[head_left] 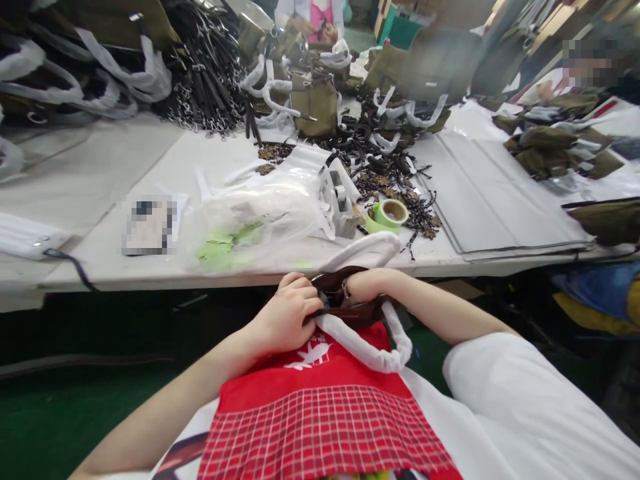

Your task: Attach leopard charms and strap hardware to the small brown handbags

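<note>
Brown bag [356, 315]: mouth parted; right hand [364, 287] inside, left hand [293, 310] gripping left edge, so entry room is tight. White-wrapped handles [373, 353] arch on near and far sides, obstructing reach there. Table [143, 163] centre blocked by plastic bag [270, 213], green tape roll [376, 217], heaped cords [385, 187] beyond. Passable: bare tabletop at left, up to black straps [207, 67]; over flat sheets [500, 193] at right, up to olive bundles [547, 140].

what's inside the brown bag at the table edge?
The right hand reaches into the brown bag, its fingers hidden. The left hand holds the bag's left side. Otherwise the opening shows mostly dark interior; the wall and hands cover the rest.
</note>
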Demonstrator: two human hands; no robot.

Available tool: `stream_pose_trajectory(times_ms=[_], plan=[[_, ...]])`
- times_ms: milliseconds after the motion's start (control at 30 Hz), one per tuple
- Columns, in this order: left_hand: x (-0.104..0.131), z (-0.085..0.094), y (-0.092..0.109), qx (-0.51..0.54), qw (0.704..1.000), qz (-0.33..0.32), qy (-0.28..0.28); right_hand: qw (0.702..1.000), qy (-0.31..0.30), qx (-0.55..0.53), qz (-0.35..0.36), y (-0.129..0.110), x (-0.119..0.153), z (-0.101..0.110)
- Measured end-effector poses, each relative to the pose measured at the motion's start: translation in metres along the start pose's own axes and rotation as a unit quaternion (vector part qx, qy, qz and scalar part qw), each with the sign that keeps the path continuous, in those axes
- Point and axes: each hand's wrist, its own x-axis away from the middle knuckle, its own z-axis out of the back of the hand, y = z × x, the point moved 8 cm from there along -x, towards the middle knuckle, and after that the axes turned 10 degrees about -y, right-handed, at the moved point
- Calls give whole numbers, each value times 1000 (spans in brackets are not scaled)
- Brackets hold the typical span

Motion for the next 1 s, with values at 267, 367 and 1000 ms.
stream_pose_trajectory(times_ms=[267,367,1000], plan=[[9,25,-63,-35,987,132,83,907,353,-228,-40,73,81,73],[7,24,-83,-26,985,159,69,870,415,-238,-115,104,104,57],[-8,15,-114,-21,970,220,99,902,285,-283,-155,129,54,-39]])
